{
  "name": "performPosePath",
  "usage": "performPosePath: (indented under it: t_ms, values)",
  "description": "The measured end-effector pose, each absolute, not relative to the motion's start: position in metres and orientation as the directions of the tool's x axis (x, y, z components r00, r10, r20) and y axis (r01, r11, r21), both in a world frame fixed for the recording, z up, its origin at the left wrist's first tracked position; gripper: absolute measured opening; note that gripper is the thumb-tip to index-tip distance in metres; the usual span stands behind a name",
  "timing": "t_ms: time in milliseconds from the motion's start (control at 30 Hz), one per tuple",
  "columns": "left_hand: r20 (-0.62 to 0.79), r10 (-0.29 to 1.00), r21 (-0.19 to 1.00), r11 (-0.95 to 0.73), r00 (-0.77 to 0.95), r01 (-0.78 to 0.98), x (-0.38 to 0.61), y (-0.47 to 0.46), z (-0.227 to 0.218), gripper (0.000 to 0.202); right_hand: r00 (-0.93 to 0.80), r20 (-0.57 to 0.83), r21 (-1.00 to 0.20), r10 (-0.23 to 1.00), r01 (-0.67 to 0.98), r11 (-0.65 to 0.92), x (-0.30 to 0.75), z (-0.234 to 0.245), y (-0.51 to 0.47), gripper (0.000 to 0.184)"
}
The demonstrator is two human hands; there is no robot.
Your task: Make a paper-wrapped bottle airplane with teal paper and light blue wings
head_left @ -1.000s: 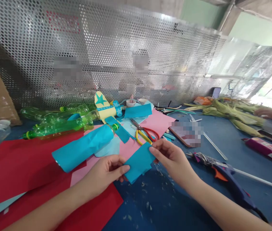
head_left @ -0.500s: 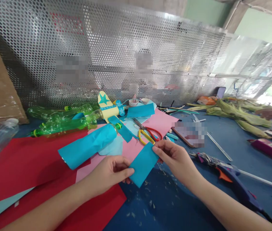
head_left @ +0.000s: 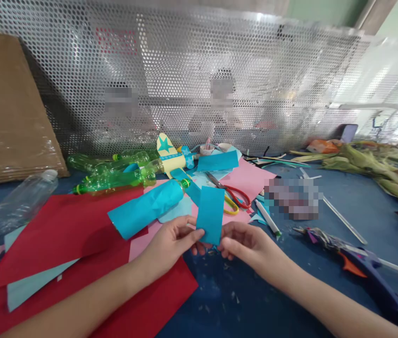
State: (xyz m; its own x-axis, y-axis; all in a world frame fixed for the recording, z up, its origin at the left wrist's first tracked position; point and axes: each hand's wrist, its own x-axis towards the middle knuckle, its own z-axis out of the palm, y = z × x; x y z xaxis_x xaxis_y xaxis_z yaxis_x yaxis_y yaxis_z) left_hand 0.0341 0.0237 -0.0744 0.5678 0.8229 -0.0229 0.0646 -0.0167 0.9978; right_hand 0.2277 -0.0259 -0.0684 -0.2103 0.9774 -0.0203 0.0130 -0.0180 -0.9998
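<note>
A small rectangular piece of blue paper (head_left: 210,211) stands nearly upright in front of me. My left hand (head_left: 181,237) pinches its lower left corner, thumb in front and fingers behind. At the lower right edge, the curled fingers of my right hand (head_left: 241,241) touch the paper; their tips are partly hidden. Just behind the paper lie scissors (head_left: 239,197) with red and yellow handles, partly covered by it. To the left, a bottle wrapped in blue paper (head_left: 146,206) rests on coloured sheets.
Red paper sheets (head_left: 89,234) cover the left side. Green bottles (head_left: 114,178) and a clear bottle (head_left: 23,202) lie behind. A yellow paper-covered bottle (head_left: 172,162) stands out at centre. On the right are a marker (head_left: 267,217), a glue gun (head_left: 357,263) and corn husks (head_left: 354,162).
The blue paper has turned from slanted to upright. My right hand has shifted from its upper right corner down to the lower right edge. The view has swung slightly left.
</note>
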Motion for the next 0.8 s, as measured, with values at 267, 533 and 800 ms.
performPosePath:
  t_ms: [267, 533, 800]
  values:
    - [-0.011, 0.794, 0.979, -0.114, 0.608, 0.167, 0.038, 0.012, -0.069, 0.025, -0.23, -0.084, -0.989, 0.97, 0.138, -0.053, 0.222, -0.077, -0.032, 0.036]
    - [-0.043, 0.751, 0.986, -0.076, 0.659, 0.151, 0.038, 0.014, -0.069, 0.014, -0.188, -0.079, -0.978, 0.979, 0.205, -0.039, 0.225, -0.08, -0.032, 0.023]
    - [-0.033, 0.76, 0.979, -0.108, 0.649, 0.176, 0.039, 0.013, -0.07, 0.015, -0.191, -0.064, -0.962, 0.98, 0.275, -0.009, 0.225, -0.082, -0.034, 0.016]
